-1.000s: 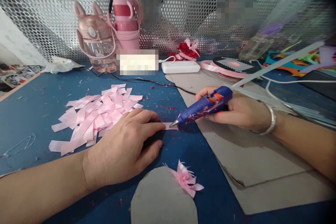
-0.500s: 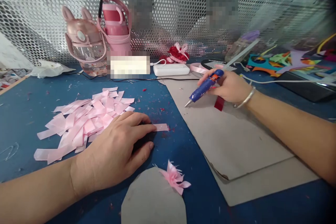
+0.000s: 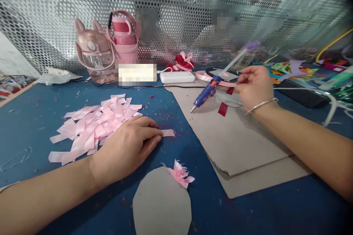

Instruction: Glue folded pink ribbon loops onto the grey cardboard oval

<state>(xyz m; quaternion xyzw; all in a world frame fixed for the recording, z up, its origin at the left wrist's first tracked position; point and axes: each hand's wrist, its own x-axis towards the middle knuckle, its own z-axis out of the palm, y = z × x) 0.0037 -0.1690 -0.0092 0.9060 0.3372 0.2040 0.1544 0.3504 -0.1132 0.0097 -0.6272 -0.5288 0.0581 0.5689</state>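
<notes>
My left hand (image 3: 127, 147) rests on the blue table (image 3: 33, 125), thumb and forefinger closed on one end of a short pink ribbon strip (image 3: 168, 132). A heap of cut pink ribbon strips (image 3: 93, 125) lies just beyond it. Below the fingers, a small pink ribbon flower (image 3: 180, 174) sits on the top edge of a grey oval card (image 3: 161, 205). My right hand (image 3: 255, 86) hovers just behind a blue glue gun (image 3: 206, 93), fingers loosely curled and apart from it. The gun stands on a grey cardboard sheet (image 3: 237, 139), tip down, with its glue stick slanting up to the right.
A perforated metal screen (image 3: 176, 14) closes off the back. Before it stand two pink drinking bottles (image 3: 110, 49), a white power bank (image 3: 177, 77), a red and pink ribbon flower (image 3: 183, 62) and a pink ribbon spool (image 3: 220, 75). Coloured paper cut-outs (image 3: 292, 69) and cables lie at right.
My right hand carried the glue gun away from the strip to the back right, set it on the cardboard and let go. My left thumb closed against the forefinger on the strip.
</notes>
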